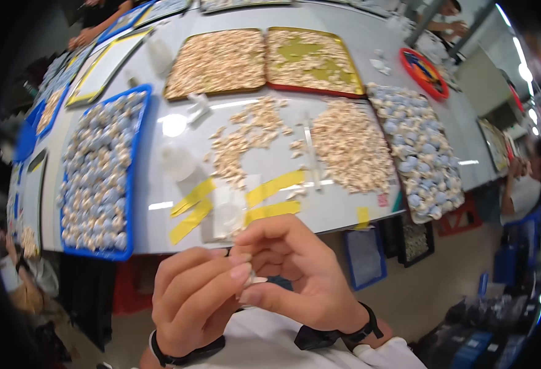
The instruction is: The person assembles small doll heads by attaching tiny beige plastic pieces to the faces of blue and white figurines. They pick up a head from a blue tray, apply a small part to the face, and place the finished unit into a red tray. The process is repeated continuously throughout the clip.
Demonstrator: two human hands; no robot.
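Observation:
My left hand and my right hand meet just off the table's front edge, fingertips pinched together. Between them sits a small pale piece, mostly covered by the fingers, so its exact shape cannot be made out. Right in front of the hands, a small clear round dish is on the tabletop between strips of yellow tape. Beyond it lies a loose scatter of small beige pieces. A denser heap of similar pieces spreads to the right, with a clear narrow strip beside it.
A blue tray of blue-and-beige rounded pieces stands left; a dark tray of similar ones stands right. Two yellow trays of beige pieces lie behind. A whitish bottle and a red basket are also there. Other people sit around.

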